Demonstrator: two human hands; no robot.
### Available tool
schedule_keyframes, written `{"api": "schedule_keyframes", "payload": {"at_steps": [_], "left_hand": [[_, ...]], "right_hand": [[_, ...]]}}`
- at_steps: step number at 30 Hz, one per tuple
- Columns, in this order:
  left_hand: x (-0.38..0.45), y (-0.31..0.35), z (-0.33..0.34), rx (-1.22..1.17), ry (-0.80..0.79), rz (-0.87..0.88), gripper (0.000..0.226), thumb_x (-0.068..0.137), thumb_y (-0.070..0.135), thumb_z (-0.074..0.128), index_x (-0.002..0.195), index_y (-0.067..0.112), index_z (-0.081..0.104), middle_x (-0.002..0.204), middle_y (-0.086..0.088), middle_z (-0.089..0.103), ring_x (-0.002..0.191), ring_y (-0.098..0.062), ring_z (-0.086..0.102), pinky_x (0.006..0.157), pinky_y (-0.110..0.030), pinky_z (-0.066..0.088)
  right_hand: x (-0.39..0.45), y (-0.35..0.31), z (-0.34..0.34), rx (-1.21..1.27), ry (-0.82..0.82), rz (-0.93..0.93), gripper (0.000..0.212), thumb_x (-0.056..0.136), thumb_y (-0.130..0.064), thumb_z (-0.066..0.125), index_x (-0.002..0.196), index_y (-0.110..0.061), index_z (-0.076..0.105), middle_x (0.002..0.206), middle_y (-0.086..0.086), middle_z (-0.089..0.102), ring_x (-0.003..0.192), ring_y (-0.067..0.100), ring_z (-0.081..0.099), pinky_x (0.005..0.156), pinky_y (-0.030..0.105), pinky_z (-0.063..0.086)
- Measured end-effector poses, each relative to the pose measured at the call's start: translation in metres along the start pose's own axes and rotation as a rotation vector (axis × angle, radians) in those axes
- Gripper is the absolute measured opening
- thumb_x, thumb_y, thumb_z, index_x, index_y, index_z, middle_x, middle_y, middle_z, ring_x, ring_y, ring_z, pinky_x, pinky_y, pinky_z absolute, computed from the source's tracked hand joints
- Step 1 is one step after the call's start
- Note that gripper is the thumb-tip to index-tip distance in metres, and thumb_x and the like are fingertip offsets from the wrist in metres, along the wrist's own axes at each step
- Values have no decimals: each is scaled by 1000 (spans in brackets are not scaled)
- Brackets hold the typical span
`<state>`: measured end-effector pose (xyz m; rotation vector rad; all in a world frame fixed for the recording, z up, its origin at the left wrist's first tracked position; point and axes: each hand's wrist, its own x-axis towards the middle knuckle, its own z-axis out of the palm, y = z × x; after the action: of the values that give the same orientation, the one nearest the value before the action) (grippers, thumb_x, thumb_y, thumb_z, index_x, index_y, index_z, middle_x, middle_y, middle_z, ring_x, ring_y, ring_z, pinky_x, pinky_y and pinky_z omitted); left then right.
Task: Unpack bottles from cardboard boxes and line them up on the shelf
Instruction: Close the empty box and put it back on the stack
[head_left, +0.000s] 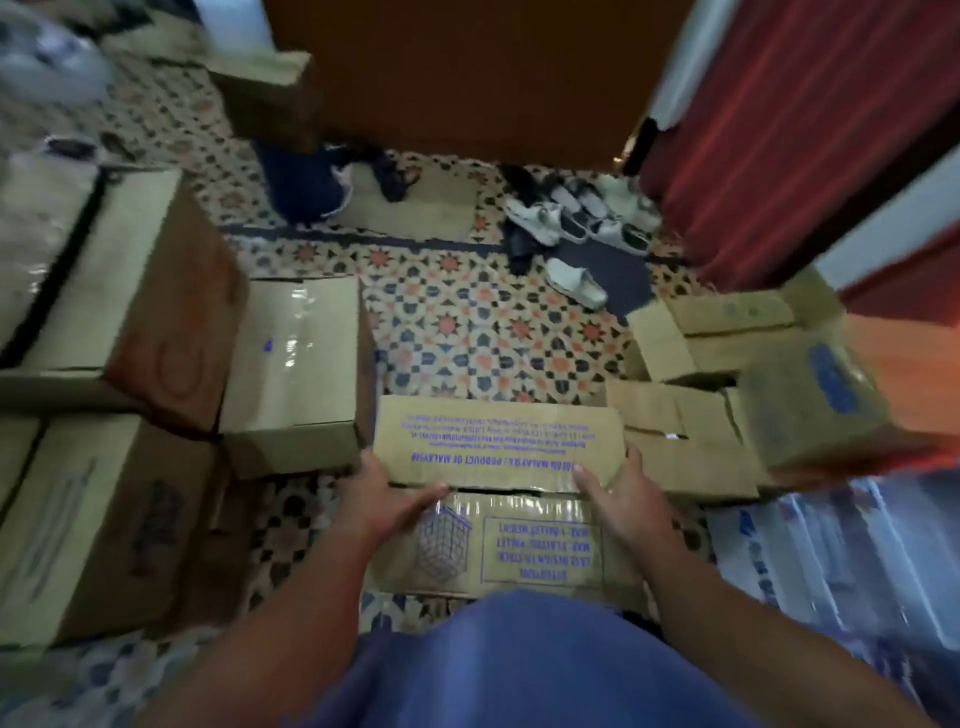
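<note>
I see my left hand (387, 493) and right hand (610, 486) gripping the cardboard box (498, 499) flap (496, 441). Its upside-down purple print reads "PRODUCT OF MALAYSIA".

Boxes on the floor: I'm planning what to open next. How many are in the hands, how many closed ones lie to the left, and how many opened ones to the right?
Box gripped by the hands: 1
Closed boxes on the left: 3
Opened boxes on the right, blurred: 3
Total: 7

Patterned floor (467, 332) lies open ahead of the printed carton (498, 436). Taped box (296, 364) crowds its left side; opened boxes (691, 415) press against its right. Shoes (576, 218) clutter the far doorway.
</note>
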<state>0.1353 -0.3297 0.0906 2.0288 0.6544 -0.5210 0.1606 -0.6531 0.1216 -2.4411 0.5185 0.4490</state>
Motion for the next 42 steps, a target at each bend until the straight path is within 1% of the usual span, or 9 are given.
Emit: {"api": "schedule_keyframes", "payload": {"at_steps": [5, 12, 17, 23, 28, 31, 36, 39, 42], "left_hand": [[22, -6, -27, -129, 219, -196, 91, 61, 59, 92, 122, 18, 39, 125, -6, 63, 112, -28, 62, 82, -32, 45], [7, -30, -49, -412, 580, -488, 106, 55, 64, 93, 133, 17, 37, 134, -8, 62, 118, -29, 61, 90, -39, 51], [-36, -67, -41, -632, 729, -697, 126, 51, 78, 85, 144, 17, 26, 132, -4, 65, 114, -31, 64, 88, -43, 54], [-81, -132, -28, -784, 879, -871, 147, 28, 97, 72, 144, 17, 30, 138, -8, 54, 123, -32, 56, 100, -52, 52], [-93, -185, -40, -881, 886, -968, 121, 53, 67, 91, 145, 14, 33, 141, -12, 48, 127, -35, 52, 104, -53, 49], [-87, -224, -39, -962, 908, -965, 148, 37, 83, 84, 154, 22, 18, 150, -10, 46, 136, -35, 47, 110, -58, 44], [-58, -275, -29, -955, 767, -887, 148, 59, 74, 85, 152, 49, -28, 166, -17, 23, 153, -39, 19, 121, -59, 26], [-31, -322, -4, -940, 669, -888, 151, 46, 74, 90, 137, 71, -30, 163, -25, 24, 150, -41, 28, 117, -58, 34], [4, -360, 12, -948, 603, -949, 146, 65, 43, 94, 145, 62, -26, 164, -31, 11, 153, -42, 17, 121, -52, 27]], "right_hand": [[88, -96, 23, -145, -226, -202, 102, 82, -75, 59, 157, -16, 21, 135, 14, 61, 120, 36, 61, 103, 47, 49], [151, -231, 83, -351, -539, -635, 97, 84, -79, 52, 155, -25, 16, 135, 6, 62, 116, 29, 63, 100, 46, 51], [127, -294, 152, -539, -753, -840, 80, 90, -66, 58, 149, -20, 32, 132, 5, 63, 113, 25, 63, 86, 37, 52], [61, -329, 232, -690, -893, -1054, 98, 85, -73, 58, 157, -32, 5, 141, 10, 58, 126, 35, 57, 102, 54, 48], [9, -338, 283, -710, -1008, -1176, 120, 70, -79, 68, 150, -58, -19, 153, 13, 45, 135, 38, 50, 101, 59, 48], [-5, -344, 320, -861, -1062, -1190, 128, 56, -85, 73, 150, -62, -11, 161, 16, 29, 141, 43, 41, 108, 62, 42], [-11, -344, 394, -1085, -1092, -1132, 133, 71, -44, 89, 154, -54, -15, 161, 17, 20, 144, 43, 32, 115, 56, 29], [3, -330, 455, -1134, -1151, -1096, 134, 72, -37, 90, 151, -57, -17, 156, 19, 23, 142, 45, 34, 112, 60, 34], [29, -306, 523, -1185, -1159, -1117, 135, 74, -38, 89, 150, -59, -20, 156, 20, 23, 140, 46, 38, 109, 57, 38]]}}
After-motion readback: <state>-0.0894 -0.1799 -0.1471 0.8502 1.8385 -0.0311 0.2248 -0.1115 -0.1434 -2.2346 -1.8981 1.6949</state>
